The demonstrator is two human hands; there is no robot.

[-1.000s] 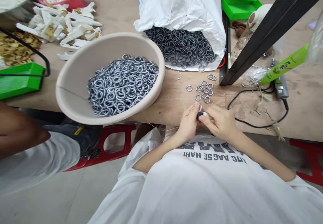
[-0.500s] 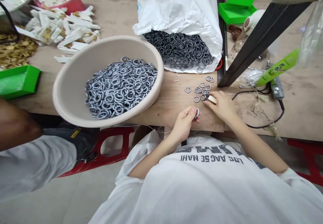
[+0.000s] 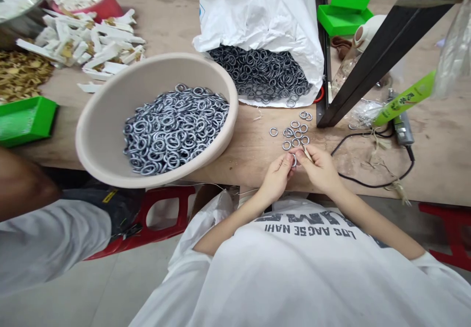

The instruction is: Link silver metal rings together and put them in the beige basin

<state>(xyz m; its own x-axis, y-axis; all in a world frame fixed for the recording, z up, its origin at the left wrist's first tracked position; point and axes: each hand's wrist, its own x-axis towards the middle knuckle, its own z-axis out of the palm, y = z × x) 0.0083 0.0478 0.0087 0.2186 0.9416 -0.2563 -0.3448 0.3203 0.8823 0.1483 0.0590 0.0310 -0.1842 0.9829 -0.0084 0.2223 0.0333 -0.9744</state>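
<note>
My left hand (image 3: 276, 176) is closed, pinching a grey metal ring (image 3: 294, 160) between thumb and fingers. Close against it, my right hand (image 3: 319, 169) is closed round a small cream-coloured flat piece (image 3: 307, 154), mostly hidden by the fingers. The right fingertips meet the left ones at the ring. Several loose rings (image 3: 287, 145) lie on the wooden table (image 3: 250, 162) just beyond my hands. A large beige basin (image 3: 99, 135) to the left holds a heap of similar rings. Darker rings spill from the mouth of a white sack (image 3: 257, 15) behind.
A black metal post (image 3: 371, 67) slants up at the right, near a green tube-like packet (image 3: 408, 98) and a black cable (image 3: 353, 177). White strips (image 3: 114, 40) and green trays (image 3: 27, 121) lie left. Another person's arm (image 3: 25, 184) is at the left edge.
My right hand has come left and nearer to me, from beside the loose rings to the ring in my left hand. My left hand has shifted slightly right.
</note>
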